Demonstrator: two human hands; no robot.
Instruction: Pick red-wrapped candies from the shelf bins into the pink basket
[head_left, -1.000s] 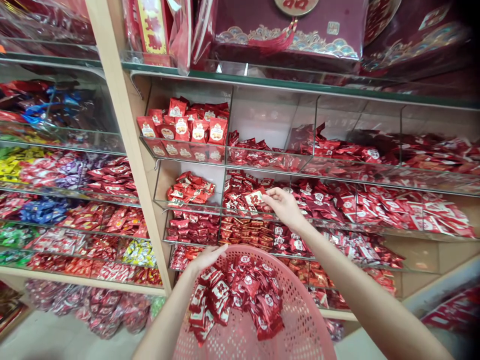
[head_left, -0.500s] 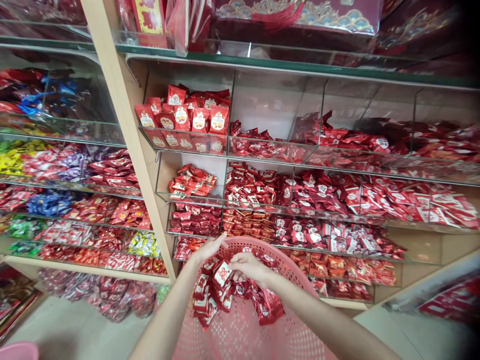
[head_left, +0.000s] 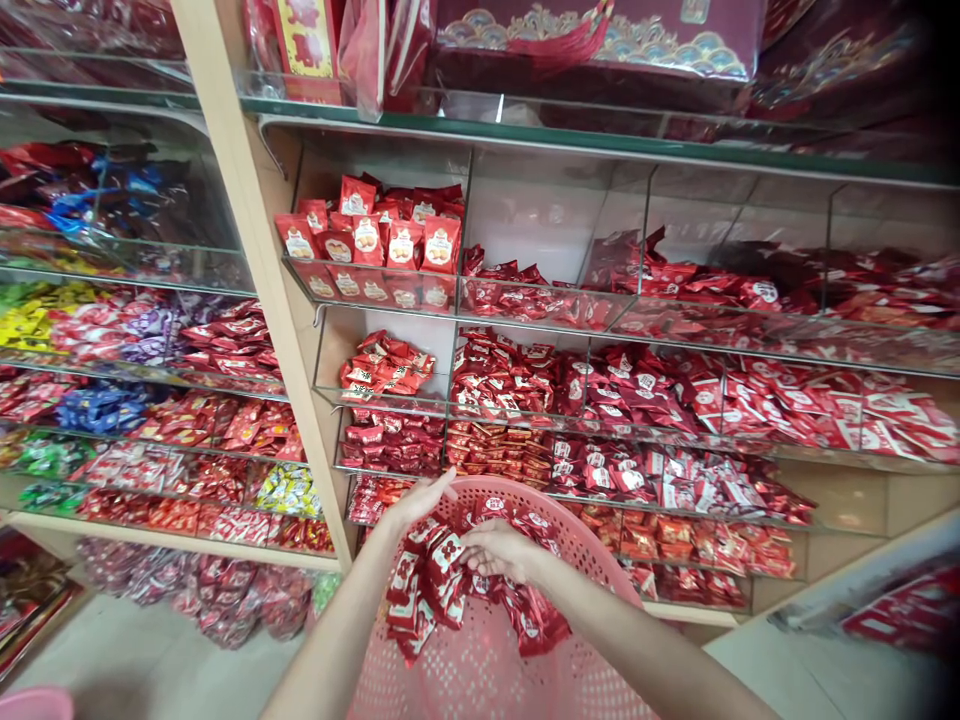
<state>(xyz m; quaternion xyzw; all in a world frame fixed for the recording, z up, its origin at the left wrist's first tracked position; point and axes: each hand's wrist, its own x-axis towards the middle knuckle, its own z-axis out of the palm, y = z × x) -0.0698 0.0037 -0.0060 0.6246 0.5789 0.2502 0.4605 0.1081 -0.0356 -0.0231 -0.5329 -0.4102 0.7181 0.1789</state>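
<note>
A pink perforated plastic basket (head_left: 600, 560) is in front of me, with small red-and-white snack packets (head_left: 427, 590) heaped along its far side and left. My left hand (head_left: 420, 502) is at the basket's far left rim, fingers stretched out towards the shelves. Whether its hidden underside presses on the rim I cannot tell. Inside the basket, my right hand (head_left: 501, 552) is over the heap, palm turned left and fingers loosely apart. Its fingertips are beside a packet with a white face (head_left: 448, 552), and no packet is visibly gripped.
Glass-fronted shelves (head_left: 525, 322) with red packets rise directly beyond the basket. A wooden upright (head_left: 259, 270) divides them from the left shelves, which hold colourful sweets (head_left: 105, 408). Bagged sweets (head_left: 225, 595) lie below on the left. A pink tub edge (head_left: 37, 702) shows at lower left.
My right hand has shifted slightly right and down, its fingers loosening away from the white-faced packet. My left hand stays at the rim. The view has shifted slightly.
</note>
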